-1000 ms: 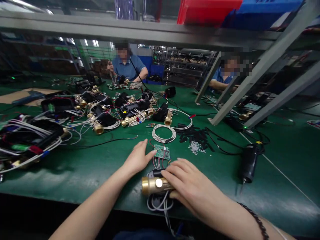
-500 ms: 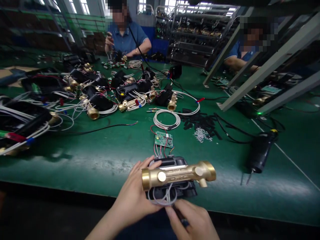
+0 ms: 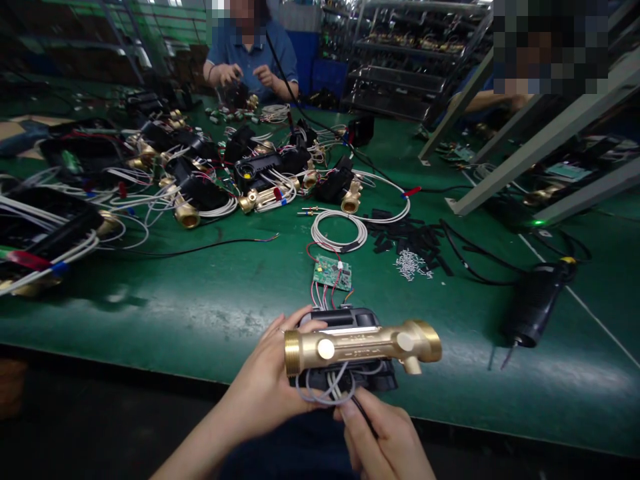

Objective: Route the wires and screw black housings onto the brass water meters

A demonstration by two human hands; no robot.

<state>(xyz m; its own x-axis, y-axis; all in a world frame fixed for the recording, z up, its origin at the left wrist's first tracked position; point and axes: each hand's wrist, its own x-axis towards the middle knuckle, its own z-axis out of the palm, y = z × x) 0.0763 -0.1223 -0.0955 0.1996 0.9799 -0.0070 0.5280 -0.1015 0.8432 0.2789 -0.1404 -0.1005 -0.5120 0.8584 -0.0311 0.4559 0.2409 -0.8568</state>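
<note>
**One long, glossy green workbench (image 3: 225,293) is carrying the work**

At its near edge, a black moulded-plastic housing (image 3: 367,319) is resting beneath a gold-coloured brass pipe (image 3: 373,345) with threaded ends. The person's bare left hand (image 3: 265,367) is wrapping its fingers around the housing's left end. The bare right hand (image 3: 385,433) is no longer lying over the pipe; it is pinching slim grey and black cables (image 3: 337,383) below the housing, though exactly which strands is impossible to tell. That change is apparently leaving the left hand to steady the assembly. Just beyond the housing, a green rectangular circuit board (image 3: 333,273) is lying flat, joined to it by thin coloured wires (image 3: 324,297). Small white slender pieces (image 3: 410,265) are forming a loose pile farther right.
</note>
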